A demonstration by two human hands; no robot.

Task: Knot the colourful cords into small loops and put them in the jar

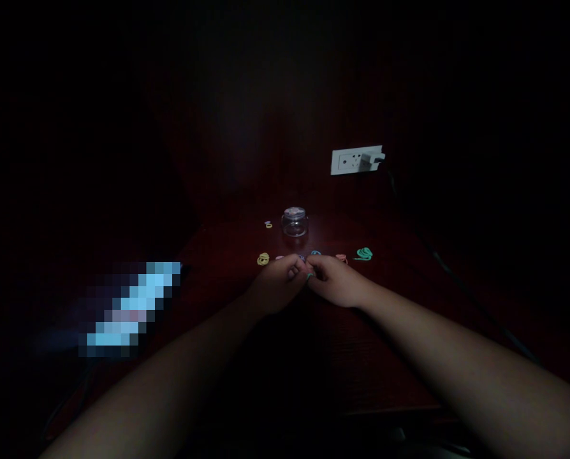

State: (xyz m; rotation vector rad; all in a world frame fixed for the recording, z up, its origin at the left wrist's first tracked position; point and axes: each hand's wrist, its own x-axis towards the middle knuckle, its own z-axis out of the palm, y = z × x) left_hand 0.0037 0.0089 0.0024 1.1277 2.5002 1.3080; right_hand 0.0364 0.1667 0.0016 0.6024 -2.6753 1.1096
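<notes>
My left hand (285,277) and my right hand (335,280) meet at the fingertips above the table, both with fingers curled into a pinch. A bit of a green hair tie (310,276) shows between them; most of it is hidden by the fingers. Just beyond the hands lies a row of small hair ties in colour groups: yellow ones (263,259) at the left, blue ones (316,254) near the middle, orange-pink ones (341,259) right of those, and a green bunch (363,254) with a loose end at the far right. Pink and purple ones are partly covered by my hands.
A clear lidded jar (295,223) stands behind the row, with a yellow and a pale hair tie (268,224) to its left. A lit, blurred screen (134,309) is at the left. A wall socket (356,160) holds a plug; a dark cable (481,309) runs along the right.
</notes>
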